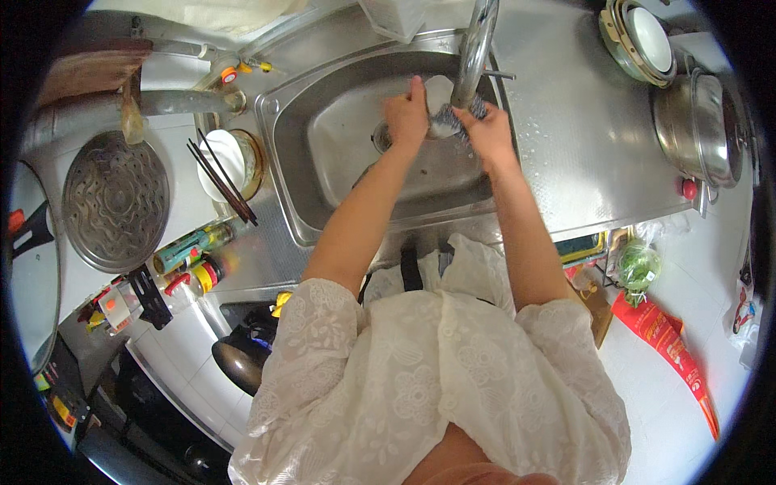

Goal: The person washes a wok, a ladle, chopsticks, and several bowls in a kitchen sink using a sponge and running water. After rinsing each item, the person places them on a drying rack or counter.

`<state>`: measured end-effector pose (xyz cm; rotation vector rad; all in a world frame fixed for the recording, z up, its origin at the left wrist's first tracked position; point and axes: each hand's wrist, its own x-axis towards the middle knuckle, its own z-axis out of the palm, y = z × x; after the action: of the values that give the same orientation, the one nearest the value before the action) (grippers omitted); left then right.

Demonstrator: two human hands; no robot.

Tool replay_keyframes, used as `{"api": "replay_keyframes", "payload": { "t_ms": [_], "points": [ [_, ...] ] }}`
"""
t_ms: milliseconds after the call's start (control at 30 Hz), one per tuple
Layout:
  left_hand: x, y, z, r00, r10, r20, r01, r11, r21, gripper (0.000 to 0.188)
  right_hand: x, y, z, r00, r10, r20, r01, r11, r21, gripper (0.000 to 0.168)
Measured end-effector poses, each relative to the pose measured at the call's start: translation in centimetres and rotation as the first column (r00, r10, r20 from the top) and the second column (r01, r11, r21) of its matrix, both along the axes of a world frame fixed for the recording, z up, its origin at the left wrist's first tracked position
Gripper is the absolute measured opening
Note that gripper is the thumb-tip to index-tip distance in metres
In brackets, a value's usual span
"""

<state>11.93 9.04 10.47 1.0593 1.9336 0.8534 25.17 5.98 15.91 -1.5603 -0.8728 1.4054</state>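
Observation:
Over the stainless steel sink [339, 145], my left hand [407, 118] grips the left edge of a white dish [439, 94], thumb pointing up. My right hand [490, 134] is shut on a grey, patterned cloth [476, 109], which lies against the dish's right side. The metal faucet [474, 54] reaches down between my hands and hides part of the dish and cloth. Whether water runs is too unclear to tell. Below the dish, the sink drain [381, 137] is partly covered by my left hand.
White bowls [221, 160] with dark chopsticks [221, 182] across them stand left of the sink, near a round metal steamer plate [115, 200]. Stacked bowls [648, 39] and a steel pot [697, 127] stand at the right. Water drops dot the steel counter [582, 133].

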Motion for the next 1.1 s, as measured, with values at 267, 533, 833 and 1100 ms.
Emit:
{"api": "replay_keyframes", "payload": {
  "t_ms": [267, 533, 833, 1100],
  "points": [
    [1.2, 0.3, 2.4, 0.983, -0.146, -0.111, 0.139, 0.988, -0.067, 0.057, 1.1, 1.0, -0.2, 0.999, 0.027, 0.039, -0.027, 1.0, 0.006, 0.019],
    [1.6, -1.4, 1.9, 0.99, -0.069, -0.121, 0.065, 0.997, -0.041, 0.057, 0.9, -2.2, -0.4, 0.969, 0.042, 0.245, -0.085, 0.982, 0.167, 0.024],
    [1.6, -2.6, 2.4, 0.954, -0.127, -0.271, 0.157, 0.983, 0.093, 0.052, -0.1, -0.4, -2.1, 0.953, -0.301, -0.035, 0.298, 0.951, -0.078, 0.028],
    [-0.5, -3.5, 2.0, 0.982, -0.152, -0.114, 0.161, 0.984, 0.073, 0.051, -1.6, -1.3, -1.4, 0.973, -0.191, -0.133, 0.195, 0.981, 0.018, 0.028]
  ]
}}
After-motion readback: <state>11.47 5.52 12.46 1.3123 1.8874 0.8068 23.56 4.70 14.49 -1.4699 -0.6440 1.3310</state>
